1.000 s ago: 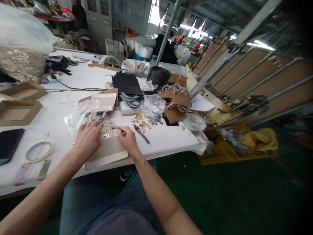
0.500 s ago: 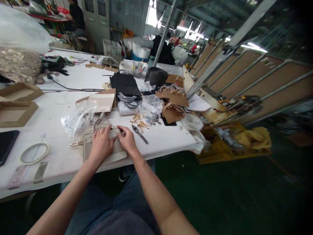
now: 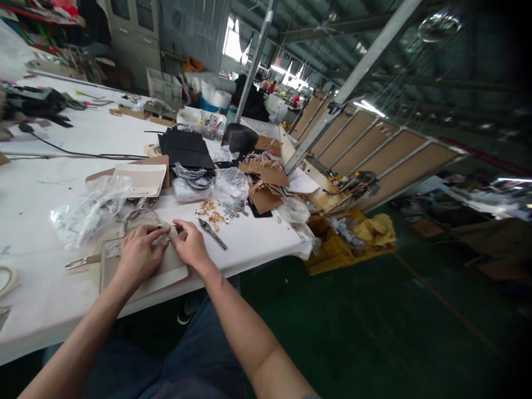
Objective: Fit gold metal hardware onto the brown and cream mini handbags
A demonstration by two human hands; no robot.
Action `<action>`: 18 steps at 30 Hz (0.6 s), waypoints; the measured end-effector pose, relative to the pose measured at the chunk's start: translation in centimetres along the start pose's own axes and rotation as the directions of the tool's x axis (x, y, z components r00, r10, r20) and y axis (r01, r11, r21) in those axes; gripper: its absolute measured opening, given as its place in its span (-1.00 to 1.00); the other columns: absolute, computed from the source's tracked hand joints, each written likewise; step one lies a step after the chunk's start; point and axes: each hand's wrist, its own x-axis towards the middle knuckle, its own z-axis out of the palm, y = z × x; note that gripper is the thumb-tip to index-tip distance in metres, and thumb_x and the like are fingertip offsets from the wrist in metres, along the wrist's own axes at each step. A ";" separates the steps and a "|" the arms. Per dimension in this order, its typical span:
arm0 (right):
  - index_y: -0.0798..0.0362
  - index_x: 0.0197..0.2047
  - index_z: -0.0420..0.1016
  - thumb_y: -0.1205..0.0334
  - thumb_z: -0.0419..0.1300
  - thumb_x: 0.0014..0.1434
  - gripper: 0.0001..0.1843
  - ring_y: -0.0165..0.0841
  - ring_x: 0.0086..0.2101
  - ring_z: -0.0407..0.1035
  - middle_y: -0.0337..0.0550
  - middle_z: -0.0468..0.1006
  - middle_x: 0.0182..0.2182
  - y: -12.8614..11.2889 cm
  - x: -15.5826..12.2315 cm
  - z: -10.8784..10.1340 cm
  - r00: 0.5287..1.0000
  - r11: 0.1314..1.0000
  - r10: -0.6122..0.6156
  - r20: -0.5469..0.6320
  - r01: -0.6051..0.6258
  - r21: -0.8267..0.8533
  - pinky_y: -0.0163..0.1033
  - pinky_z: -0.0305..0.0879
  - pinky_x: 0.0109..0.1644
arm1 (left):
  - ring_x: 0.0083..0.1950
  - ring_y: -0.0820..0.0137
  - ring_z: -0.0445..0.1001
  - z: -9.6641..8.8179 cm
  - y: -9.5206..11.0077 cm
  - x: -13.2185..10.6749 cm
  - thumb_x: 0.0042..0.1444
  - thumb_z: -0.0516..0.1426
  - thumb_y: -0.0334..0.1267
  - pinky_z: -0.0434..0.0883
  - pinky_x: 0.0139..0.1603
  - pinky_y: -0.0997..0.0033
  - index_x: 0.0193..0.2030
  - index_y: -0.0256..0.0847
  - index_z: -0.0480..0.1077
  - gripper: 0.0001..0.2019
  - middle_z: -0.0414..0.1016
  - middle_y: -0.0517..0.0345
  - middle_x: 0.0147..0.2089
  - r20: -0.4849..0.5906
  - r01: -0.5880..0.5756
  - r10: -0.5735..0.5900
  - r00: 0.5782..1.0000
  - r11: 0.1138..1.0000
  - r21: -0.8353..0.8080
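Observation:
A flat beige bag (image 3: 172, 271) lies at the table's front edge. Its looped handle (image 3: 127, 220) stands behind it, and a strap with a metal clasp (image 3: 78, 262) sticks out to the left. My left hand (image 3: 141, 252) rests across the bag, fingers bent and closed at its upper edge. Beside it, my right hand (image 3: 189, 244) pinches that same edge between thumb and fingers. Whatever small part lies between the fingertips is hidden. To the right lies a dark metal rod-shaped tool (image 3: 213, 234), near gold fittings (image 3: 211, 212) and silver fittings (image 3: 235, 209).
Clear plastic bags (image 3: 85, 213) and beige panels (image 3: 139, 178) lie behind the hands. Farther back are black sheets (image 3: 187, 148) and stacked brown pieces (image 3: 268, 172). A metal post (image 3: 318, 133) rises at right; a yellow bin (image 3: 332, 257) stands below. A tape roll (image 3: 7, 280) sits left.
The view has swung right, so the table and its things appear farther left. Both hands stay at the bag's upper edge, with fingertips slightly shifted.

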 end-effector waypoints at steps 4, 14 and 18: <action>-0.02 0.31 0.76 0.13 0.43 0.49 -0.61 -0.25 0.02 0.68 -0.02 0.75 0.22 0.5 0.0 -4.0 0.997 0.998 -0.066 -0.036 0.065 -0.009 -0.27 0.63 0.04 | 0.46 -0.25 0.52 0.1 -0.2 0.1 0.53 0.18 0.02 0.33 0.55 -0.36 0.43 0.10 0.70 -0.54 0.61 -0.14 0.41 0.010 0.000 0.001 1.000 1.000 -0.009; 0.07 0.11 0.84 -0.04 0.28 0.50 -0.58 -0.11 -0.12 0.65 0.06 0.84 0.04 3.8 -1.4 -15.0 0.945 0.980 0.053 -0.322 -0.112 -0.166 -0.07 0.55 0.03 | 0.39 -0.18 0.54 -1.3 0.4 1.4 0.42 0.28 -0.03 0.42 0.45 -0.26 0.34 0.10 0.77 -0.58 0.63 -0.08 0.35 0.077 0.105 -0.100 0.992 0.992 -0.064; 0.00 0.12 0.83 0.00 0.29 0.57 -0.65 -0.13 -0.14 0.64 0.03 0.82 0.05 1.3 -2.9 -11.7 0.977 0.991 -0.027 -0.212 -0.002 -0.134 -0.09 0.55 -0.01 | 0.39 -0.17 0.54 -1.2 0.4 1.4 0.39 0.31 -0.06 0.40 0.48 -0.26 0.32 0.11 0.78 -0.58 0.64 -0.08 0.31 0.063 0.113 -0.109 0.992 0.991 -0.073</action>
